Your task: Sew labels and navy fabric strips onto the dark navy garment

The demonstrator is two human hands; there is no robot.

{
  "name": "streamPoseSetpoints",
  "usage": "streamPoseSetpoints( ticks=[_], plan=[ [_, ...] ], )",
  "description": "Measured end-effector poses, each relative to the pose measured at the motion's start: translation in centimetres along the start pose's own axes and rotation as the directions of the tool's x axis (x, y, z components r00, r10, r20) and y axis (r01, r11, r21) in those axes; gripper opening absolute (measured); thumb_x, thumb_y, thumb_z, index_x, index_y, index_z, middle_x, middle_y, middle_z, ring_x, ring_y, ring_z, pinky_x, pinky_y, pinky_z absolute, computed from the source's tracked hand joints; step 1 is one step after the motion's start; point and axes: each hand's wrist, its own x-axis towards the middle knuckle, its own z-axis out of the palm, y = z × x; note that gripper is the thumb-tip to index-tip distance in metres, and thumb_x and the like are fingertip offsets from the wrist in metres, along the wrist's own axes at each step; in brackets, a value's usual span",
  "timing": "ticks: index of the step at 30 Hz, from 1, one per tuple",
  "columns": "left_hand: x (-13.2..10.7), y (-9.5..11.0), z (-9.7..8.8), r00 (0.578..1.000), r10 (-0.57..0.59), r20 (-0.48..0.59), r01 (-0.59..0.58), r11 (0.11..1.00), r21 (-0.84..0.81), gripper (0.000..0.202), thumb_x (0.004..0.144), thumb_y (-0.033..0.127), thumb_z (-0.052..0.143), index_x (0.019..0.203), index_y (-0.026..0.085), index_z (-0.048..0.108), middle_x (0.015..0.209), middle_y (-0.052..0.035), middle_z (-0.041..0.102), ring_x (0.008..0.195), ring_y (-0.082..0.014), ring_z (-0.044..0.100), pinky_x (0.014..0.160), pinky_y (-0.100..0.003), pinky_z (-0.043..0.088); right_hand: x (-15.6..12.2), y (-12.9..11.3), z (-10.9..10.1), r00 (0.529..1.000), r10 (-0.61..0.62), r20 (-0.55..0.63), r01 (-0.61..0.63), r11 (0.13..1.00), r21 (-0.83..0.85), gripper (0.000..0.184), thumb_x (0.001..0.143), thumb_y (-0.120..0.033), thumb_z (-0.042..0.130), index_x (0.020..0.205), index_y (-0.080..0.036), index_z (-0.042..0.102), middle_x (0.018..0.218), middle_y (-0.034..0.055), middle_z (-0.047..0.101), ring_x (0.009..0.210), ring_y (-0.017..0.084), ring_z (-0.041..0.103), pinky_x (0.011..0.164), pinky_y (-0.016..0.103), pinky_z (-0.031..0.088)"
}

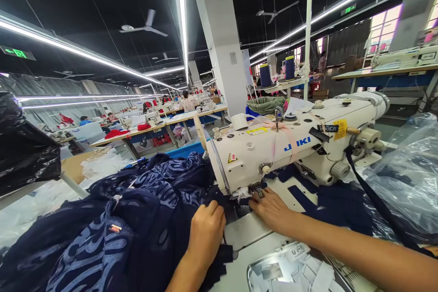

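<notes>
A white sewing machine (pixel 253 155) stands in front of me, its needle end low at the left. My left hand (pixel 207 228) is closed, fingers curled into navy fabric (pixel 153 242) beside the needle area. That fabric is a large bunched garment with lighter blue wavy patterns and a small metallic tag (pixel 115 228). Close to the presser foot, my right hand (pixel 270 209) has its fingers bent together at the edge of the navy cloth. Its fingertips are partly hidden by the machine's head.
A metal tray (pixel 251 278) of white labels sits at the front. Navy fabric pieces (pixel 345 205) and clear plastic (pixel 407 178) lie to the right. Thread cones (pixel 289 68) stand behind the machine. Black plastic (pixel 27 146) hangs at left. Other people work farther back.
</notes>
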Motion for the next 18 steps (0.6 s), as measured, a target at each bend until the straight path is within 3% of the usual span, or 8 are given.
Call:
streamPoseSetpoints(
  ticks=[2, 3, 5, 8, 11, 14, 16, 18],
  plan=[
    [0.1, 0.2, 0.8, 0.957, 0.291, 0.002, -0.283, 0.929, 0.240, 0.027, 0.081, 0.004, 0.038, 0.063, 0.016, 0.055, 0.064, -0.0022, 0.055, 0.051, -0.0121, 0.048, 0.054, -0.026, 0.032, 0.6, 1.0, 0.1, 0.994, -0.108, 0.001, 0.108, 0.993, -0.042, 0.022, 0.079, -0.006, 0.046, 0.090, -0.016, 0.062, 0.089, 0.0102, 0.061, 0.088, 0.024, 0.051, 0.080, 0.037, 0.034],
    [0.2, 0.4, 1.4, 0.925, 0.379, 0.042, -0.373, 0.876, 0.307, 0.028, 0.081, 0.002, 0.037, 0.063, 0.015, 0.054, 0.064, -0.0025, 0.055, 0.051, -0.0122, 0.048, 0.054, -0.026, 0.032, 0.8, 1.4, 0.1, 0.988, -0.153, -0.003, 0.152, 0.987, -0.046, 0.021, 0.081, -0.007, 0.044, 0.087, -0.016, 0.062, 0.086, 0.0097, 0.061, 0.086, 0.023, 0.051, 0.076, 0.035, 0.035],
    [0.4, 0.7, 3.0, 0.888, 0.447, 0.107, -0.454, 0.819, 0.352, 0.029, 0.079, -0.001, 0.037, 0.061, 0.015, 0.052, 0.061, -0.0019, 0.055, 0.050, -0.0125, 0.049, 0.055, -0.027, 0.033, 1.0, 1.9, -0.3, 0.977, -0.210, -0.034, 0.208, 0.977, -0.045, 0.020, 0.084, -0.011, 0.041, 0.085, -0.016, 0.061, 0.084, 0.0093, 0.061, 0.082, 0.022, 0.050, 0.071, 0.034, 0.036],
    [0.6, 0.8, 5.2, 0.898, 0.423, 0.119, -0.438, 0.844, 0.310, 0.029, 0.076, -0.002, 0.038, 0.057, 0.017, 0.049, 0.056, 0.0010, 0.053, 0.048, -0.0120, 0.049, 0.056, -0.027, 0.033, 0.6, 2.7, -1.0, 0.972, -0.225, -0.062, 0.222, 0.974, -0.047, 0.019, 0.085, -0.013, 0.041, 0.086, -0.016, 0.060, 0.084, 0.0086, 0.061, 0.079, 0.020, 0.051, 0.071, 0.033, 0.036],
    [0.5, 0.4, 6.1, 0.889, 0.451, 0.074, -0.451, 0.839, 0.304, 0.028, 0.076, -0.002, 0.040, 0.057, 0.017, 0.048, 0.053, 0.0024, 0.053, 0.046, -0.0109, 0.048, 0.057, -0.026, 0.032, 0.2, 4.5, -2.2, 0.999, -0.036, 0.014, 0.037, 0.996, -0.085, 0.018, 0.083, -0.013, 0.043, 0.083, -0.016, 0.060, 0.086, 0.0080, 0.061, 0.080, 0.019, 0.053, 0.074, 0.031, 0.036],
    [0.3, 0.0, 5.7, 0.817, 0.576, 0.004, -0.543, 0.767, 0.341, 0.030, 0.078, -0.001, 0.037, 0.057, 0.017, 0.048, 0.051, 0.0018, 0.050, 0.045, -0.0112, 0.045, 0.057, -0.027, 0.030, 0.1, 7.1, -3.5, 0.973, 0.229, 0.035, -0.220, 0.961, -0.166, 0.021, 0.082, -0.009, 0.041, 0.084, -0.013, 0.061, 0.088, 0.0119, 0.062, 0.085, 0.022, 0.055, 0.075, 0.033, 0.037],
    [0.2, 0.0, 5.2, 0.786, 0.618, -0.027, -0.571, 0.742, 0.350, 0.031, 0.077, -0.002, 0.034, 0.056, 0.016, 0.047, 0.051, 0.0011, 0.049, 0.045, -0.0118, 0.043, 0.057, -0.028, 0.029, 0.4, 8.3, -4.1, 0.958, 0.285, 0.028, -0.275, 0.943, -0.186, 0.020, 0.081, -0.012, 0.043, 0.087, -0.012, 0.062, 0.088, 0.0137, 0.063, 0.086, 0.025, 0.056, 0.076, 0.035, 0.038],
    [0.2, 0.2, 5.0, 0.782, 0.622, -0.040, -0.572, 0.742, 0.351, 0.033, 0.076, -0.004, 0.031, 0.055, 0.016, 0.046, 0.051, 0.0007, 0.048, 0.045, -0.0122, 0.040, 0.057, -0.029, 0.028, 0.8, 8.6, -4.1, 0.956, 0.292, 0.036, -0.281, 0.941, -0.190, 0.018, 0.080, -0.019, 0.048, 0.090, -0.013, 0.062, 0.088, 0.0127, 0.065, 0.088, 0.026, 0.057, 0.077, 0.035, 0.038]
  ],
)
